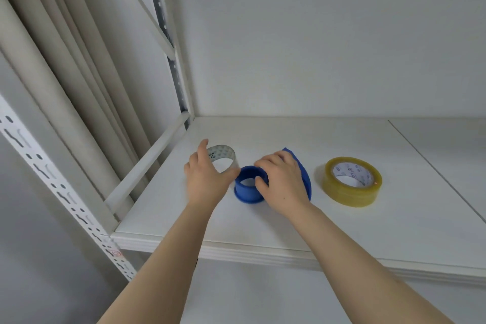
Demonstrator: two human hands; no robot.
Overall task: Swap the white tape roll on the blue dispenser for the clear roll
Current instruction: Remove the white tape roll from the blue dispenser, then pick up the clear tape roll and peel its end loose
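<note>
The white tape roll (223, 156), a thin ring that is almost used up, sits on the white shelf (289, 218) left of centre. My left hand (207, 179) spans it, forefinger at its far left rim and thumb at its near right rim. Just right of it stands the blue dispenser (247, 188), its round hub bare with no roll on it. My right hand (282, 184) grips the dispenser, fingers over the hub's rim and palm covering its blue handle. The clear, yellowish roll (352, 183) lies flat on the shelf to the right, apart from both hands.
A perforated white shelf upright (65, 192) and a side rail (147, 160) border the shelf on the left. The shelf's back wall (315, 60) rises behind the rolls. A seam (434, 166) in the shelf board runs to the right of the clear roll.
</note>
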